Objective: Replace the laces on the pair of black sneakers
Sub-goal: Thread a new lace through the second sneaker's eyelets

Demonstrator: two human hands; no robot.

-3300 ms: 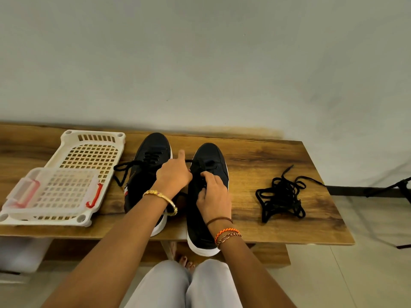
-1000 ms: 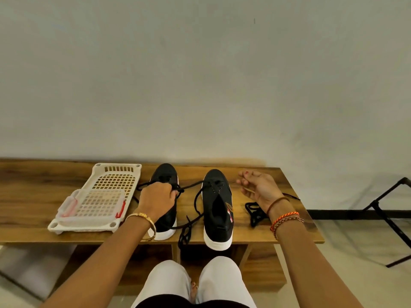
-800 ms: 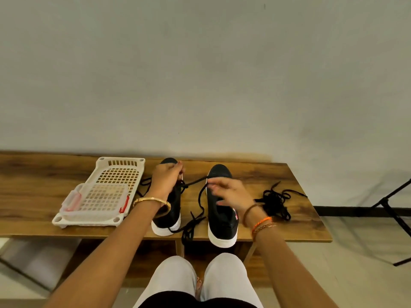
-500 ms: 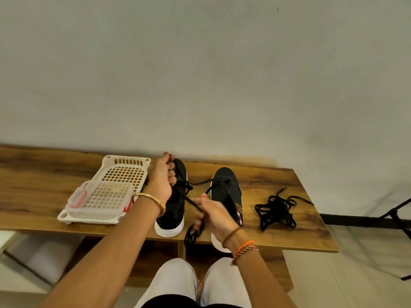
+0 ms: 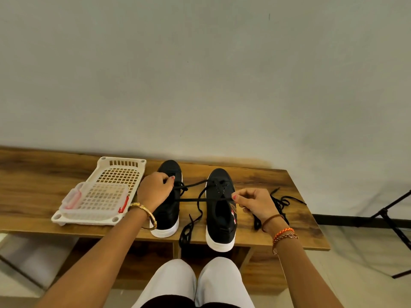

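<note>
The right hand (image 5: 255,203) has its grip pinched tight on a black lace (image 5: 200,199). The lace runs sideways from that grip, over the right sneaker (image 5: 220,221), to the left hand (image 5: 154,192). The left hand's grip is curled on the lace too, on top of the left sneaker (image 5: 168,210). Both sneakers sit on the wooden surface (image 5: 33,196). Just past the right grip lies a spare pile of laces (image 5: 282,202). A hard pull could drag a shoe off the near edge. The hanging lace end could snag and knot.
</note>
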